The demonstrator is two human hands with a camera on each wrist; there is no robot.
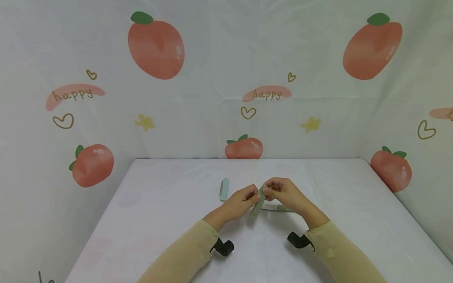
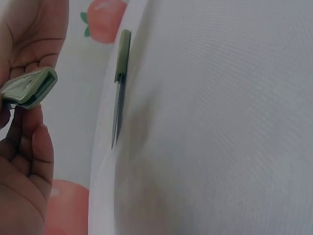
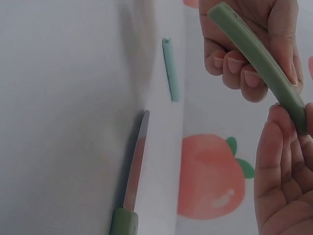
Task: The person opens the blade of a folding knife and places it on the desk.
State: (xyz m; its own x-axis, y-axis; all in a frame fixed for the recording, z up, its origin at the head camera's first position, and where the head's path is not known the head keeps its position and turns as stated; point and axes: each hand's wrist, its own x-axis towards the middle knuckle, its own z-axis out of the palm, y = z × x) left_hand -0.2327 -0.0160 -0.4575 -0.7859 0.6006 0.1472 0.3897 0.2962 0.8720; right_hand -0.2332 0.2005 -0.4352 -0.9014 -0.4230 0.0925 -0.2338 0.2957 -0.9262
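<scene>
Both hands pinch one slim green folding knife (image 1: 257, 204), which is folded and tilted above the table. My left hand (image 1: 241, 201) grips its middle between thumb and curled fingers. At the far end, the right hand (image 1: 287, 193) holds it by thumb and fingertips. A slot shows in the handle (image 2: 34, 89) in the left wrist view; the blade is mostly hidden. Below lies a second knife (image 3: 135, 171) with a green handle and its blade bared, partly behind the right hand in the head view. A light teal slotted handle (image 1: 224, 189) lies left of the hands.
A white cloth covers the table (image 1: 147, 246). Behind it hangs a white curtain (image 1: 207, 53) printed with red fruit and hearts. A black wrist camera (image 1: 224, 247) hangs beneath the left sleeve, another black camera (image 1: 298, 240) beneath the right.
</scene>
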